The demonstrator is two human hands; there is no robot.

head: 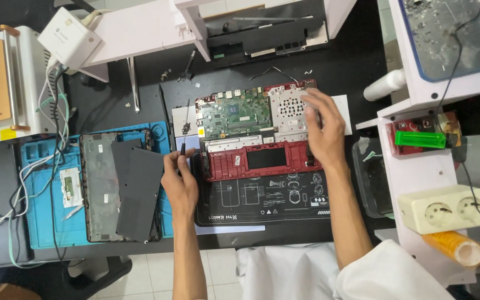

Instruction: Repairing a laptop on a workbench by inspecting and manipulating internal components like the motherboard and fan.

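the left hand [180, 180] is closed around a black-handled screwdriver [185, 129], its shaft pointing away from the person, just left of the opened red laptop chassis [234, 164]. the right hand [319, 129] lies flat with fingers spread loosely on the perforated metal plate [286, 110] beside the green motherboard [235, 114], gripping nothing. the chassis sits on a black work mat [262, 203]. to the left, a detached dark bottom cover [134, 191] rests on a blue mat [43, 211]. a white power socket [445, 208] stands at right.

One opened red laptop chassis [262, 139], one screwdriver [184, 130], two hands, one double socket [445, 208], one blue mat [40, 189]
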